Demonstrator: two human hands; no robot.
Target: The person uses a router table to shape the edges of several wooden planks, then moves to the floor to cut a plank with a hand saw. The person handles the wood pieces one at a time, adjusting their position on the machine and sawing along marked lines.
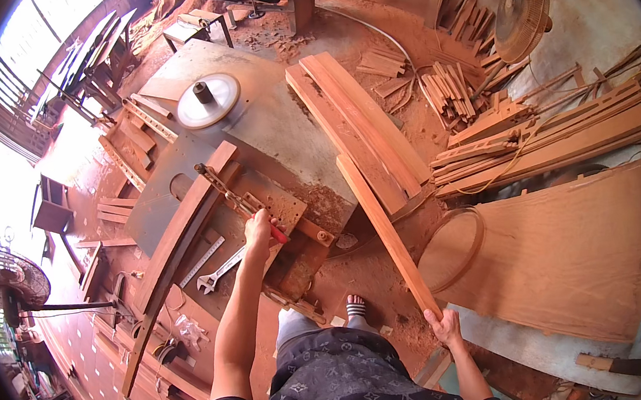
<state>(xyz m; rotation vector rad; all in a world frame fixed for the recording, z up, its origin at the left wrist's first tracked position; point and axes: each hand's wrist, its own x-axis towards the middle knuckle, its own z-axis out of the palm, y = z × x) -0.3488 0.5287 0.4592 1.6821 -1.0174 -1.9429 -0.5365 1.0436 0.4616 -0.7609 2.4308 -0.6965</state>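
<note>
1. The person wears a black short-sleeved shirt (340,389) with a faint grey repeating pattern of small star and flower shapes across the chest.
2. Both forearms are bare from the sleeve edges down; the left hand (259,228) and right hand (446,327) wear no gloves, rings or watch.
3. Light grey trousers (296,326) cover the legs.
4. One foot shows a black-and-white striped sandal (356,306).

Long wood plank (386,232) tilted; red-handled clamp (238,201) on bench
</note>
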